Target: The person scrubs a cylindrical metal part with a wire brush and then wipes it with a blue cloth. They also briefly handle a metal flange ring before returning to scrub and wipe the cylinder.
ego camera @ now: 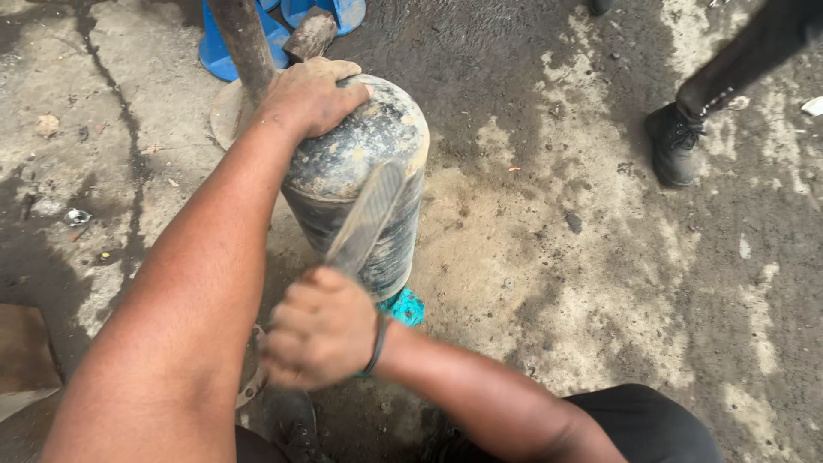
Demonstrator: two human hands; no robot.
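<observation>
Down at ground level in what looks like a rough open-air repair yard: the concrete floor (pixel 583 257) is cracked, oil-stained and gritty, with scraps of litter about. A grimy dark cylinder (pixel 360 171) stands on it beside a rusty post (pixel 244 43), and someone's black work boot (pixel 673 141) stands nearby.

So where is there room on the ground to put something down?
The widest bare ground lies right of the dirty cylinder, short of another person's black boot. It is crowded around the cylinder: the left hand rests on top, the right hand holds a blurred flat tool, blue plastic pieces sit behind.
</observation>
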